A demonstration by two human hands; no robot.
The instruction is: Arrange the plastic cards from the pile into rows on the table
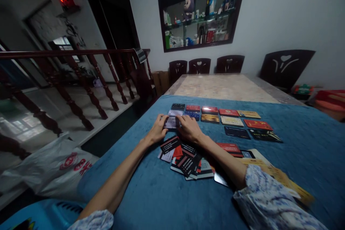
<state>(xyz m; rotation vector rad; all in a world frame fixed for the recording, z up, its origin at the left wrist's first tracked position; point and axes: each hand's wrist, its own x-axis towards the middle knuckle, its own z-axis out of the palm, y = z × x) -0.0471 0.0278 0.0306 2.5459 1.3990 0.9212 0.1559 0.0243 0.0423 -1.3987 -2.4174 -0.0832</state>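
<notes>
The left hand [156,129] and right hand [188,126], fingers part-curled, hold opposite ends of a pale lilac rectangular card [170,122]; light, even pressure suits squaring it on the blue cloth [140,187].

**Two bare hands, near each other at mid-frame**

The left forearm [121,178] slants from the lower left of the frame up toward the centre, a patterned left sleeve [94,220] pushed back along it. At its end, the left hand [156,130] shows its back, the fingers bent and the thumb set below them, pointing rightward. The right forearm [223,158] rises from the lower right, its right sleeve [272,196] reaching farther into the frame. The right hand [191,128] lies back upward, fingers curled leftward toward the left hand; its underside is hidden. The hands are apart.
</notes>
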